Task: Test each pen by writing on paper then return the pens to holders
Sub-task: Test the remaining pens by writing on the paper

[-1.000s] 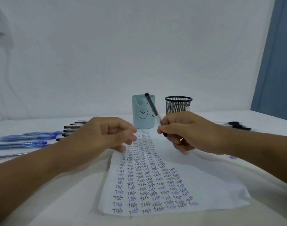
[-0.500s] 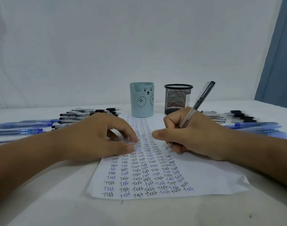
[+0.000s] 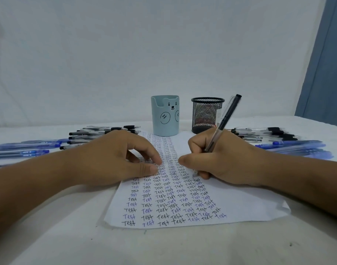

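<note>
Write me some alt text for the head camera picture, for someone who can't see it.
A person's right hand grips a black pen with its tip on a sheet of paper covered in rows of the word "Test", while the left hand rests on the sheet. Behind stand a pale blue bear holder and a black mesh holder, with pens lying on both sides.

pale-blue bear holder – black mesh holder
</note>
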The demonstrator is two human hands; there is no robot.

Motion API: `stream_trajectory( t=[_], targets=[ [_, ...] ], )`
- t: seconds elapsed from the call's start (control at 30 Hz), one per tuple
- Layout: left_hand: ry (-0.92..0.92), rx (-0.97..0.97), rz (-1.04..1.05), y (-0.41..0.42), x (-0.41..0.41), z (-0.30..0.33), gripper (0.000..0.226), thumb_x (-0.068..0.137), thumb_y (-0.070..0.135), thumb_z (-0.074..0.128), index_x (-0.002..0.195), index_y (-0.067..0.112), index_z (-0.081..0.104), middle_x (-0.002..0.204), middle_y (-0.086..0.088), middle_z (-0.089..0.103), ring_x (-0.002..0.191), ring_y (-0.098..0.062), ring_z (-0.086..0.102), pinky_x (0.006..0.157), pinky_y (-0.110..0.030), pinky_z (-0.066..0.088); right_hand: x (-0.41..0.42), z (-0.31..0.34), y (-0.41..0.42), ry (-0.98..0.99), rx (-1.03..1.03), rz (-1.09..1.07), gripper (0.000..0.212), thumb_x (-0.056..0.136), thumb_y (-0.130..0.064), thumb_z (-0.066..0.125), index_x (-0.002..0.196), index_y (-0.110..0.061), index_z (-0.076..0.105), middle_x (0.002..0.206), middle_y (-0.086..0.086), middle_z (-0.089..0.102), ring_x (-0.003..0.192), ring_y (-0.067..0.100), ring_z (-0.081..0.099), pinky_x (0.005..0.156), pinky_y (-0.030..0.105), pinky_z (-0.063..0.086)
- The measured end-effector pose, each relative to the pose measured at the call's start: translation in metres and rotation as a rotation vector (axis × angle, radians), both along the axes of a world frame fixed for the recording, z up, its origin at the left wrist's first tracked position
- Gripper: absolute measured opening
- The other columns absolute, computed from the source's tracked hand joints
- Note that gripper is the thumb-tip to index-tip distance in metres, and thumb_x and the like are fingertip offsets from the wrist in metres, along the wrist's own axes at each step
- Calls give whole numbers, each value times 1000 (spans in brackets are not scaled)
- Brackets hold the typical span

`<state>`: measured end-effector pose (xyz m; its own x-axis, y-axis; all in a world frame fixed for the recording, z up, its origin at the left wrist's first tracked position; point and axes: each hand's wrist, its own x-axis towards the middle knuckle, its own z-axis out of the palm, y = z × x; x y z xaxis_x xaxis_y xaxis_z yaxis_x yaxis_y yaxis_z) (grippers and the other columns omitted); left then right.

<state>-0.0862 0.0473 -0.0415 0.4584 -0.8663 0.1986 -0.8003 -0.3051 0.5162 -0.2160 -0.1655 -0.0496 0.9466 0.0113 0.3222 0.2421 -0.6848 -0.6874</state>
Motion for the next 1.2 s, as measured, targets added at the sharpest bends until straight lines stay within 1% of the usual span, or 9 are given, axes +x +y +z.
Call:
stream_trajectory(
  t=[0.07,0.17,0.33,0.4,0.57,0.73,0.87,1.07,1.2],
  targets=[
    [1,3,-3,0,0,0,30,69,59,70,95,45,76,107,21,71,97,-10,71,96,-39,55,0,-1,0,-11,-2,-1,41,92,-17,71,57,-6,52,52,3,61,55,6,63,63,19,52],
    [11,-1,-14,0,-1,0,27,71,56,71,95,45,77,107,22,71,96,-9,72,96,-39,55,0,-1,1,-23,-47,-16,43,91,-15,70,56,-6,48,52,5,58,52,6,60,57,16,45],
    [12,3,-11,0,-1,1,26,72,55,71,95,44,77,108,22,71,97,-9,72,96,-38,55,-1,-1,-1,-37,-53,-25,42,91,-15,69,59,-3,45,53,10,55,50,8,54,57,20,45],
    [8,7,-13,0,-1,1,25,72,55,71,94,44,77,108,23,71,98,-9,71,97,-37,55,-1,-1,0,-39,-74,-27,43,90,-13,69,57,-6,43,54,13,54,50,11,51,55,23,43],
    [-3,19,-13,0,-1,1,25,73,55,70,95,44,76,108,23,71,98,-9,71,97,-37,55,-1,0,1,-43,-105,-18,46,90,-13,69,54,-11,41,50,-1,50,49,10,47,52,21,39],
    [-9,22,-11,0,-1,1,24,75,53,70,96,43,77,108,23,71,98,-7,71,97,-37,55,-2,0,0,-53,-124,-10,44,91,-12,67,57,-7,41,52,7,46,49,11,41,51,22,37],
    [-13,29,-7,0,-1,1,25,74,54,70,96,43,76,109,25,70,98,-7,71,97,-36,55,-1,-1,-1,-35,-125,-12,45,91,-14,67,55,-11,40,49,-3,45,49,10,43,53,23,39],
    [-14,24,-8,1,-1,1,25,76,53,70,97,43,76,109,24,70,99,-6,70,97,-34,55,0,-3,-1,-94,-175,-33,43,90,-11,65,57,-9,38,54,6,39,49,7,35,52,22,33],
    [-20,18,-14,1,-2,1,24,76,52,70,96,41,77,108,23,70,100,-5,70,97,-32,54,-1,-1,-3,-38,-107,-23,45,92,-12,66,56,-10,38,53,13,48,49,10,47,53,24,41]
  ],
)
